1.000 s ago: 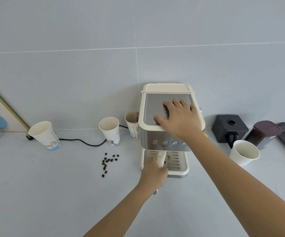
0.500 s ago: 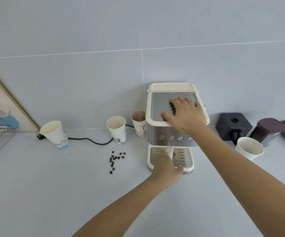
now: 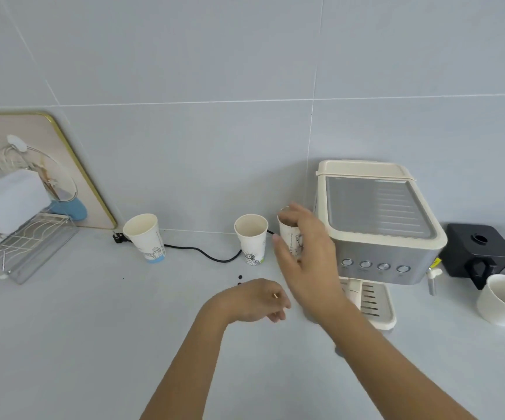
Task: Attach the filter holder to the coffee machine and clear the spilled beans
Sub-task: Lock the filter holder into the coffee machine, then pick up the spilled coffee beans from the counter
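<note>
The cream and steel coffee machine (image 3: 378, 219) stands at the right against the wall. Under its front, the cream handle of the filter holder (image 3: 354, 290) shows above the drip tray (image 3: 379, 313), partly behind my right arm. My left hand (image 3: 254, 300) hovers palm down over the spilled beans (image 3: 239, 277), fingers loosely bent; only a couple of beans show at its far edge. My right hand (image 3: 305, 256) is open, thumb and fingers spread around a stained paper cup (image 3: 289, 234) left of the machine. I cannot tell whether it touches the cup.
Two more paper cups (image 3: 251, 237) (image 3: 145, 236) stand along the wall with a black power cord (image 3: 202, 253) between them. A wire dish rack (image 3: 18, 237) with a white cloth sits far left. A black grinder (image 3: 481, 253) and a white cup (image 3: 502, 300) sit right of the machine.
My view swung left. My right hand left the machine's top and came down to the stained cup. My left hand let go of the filter holder handle and moved left over the beans.
</note>
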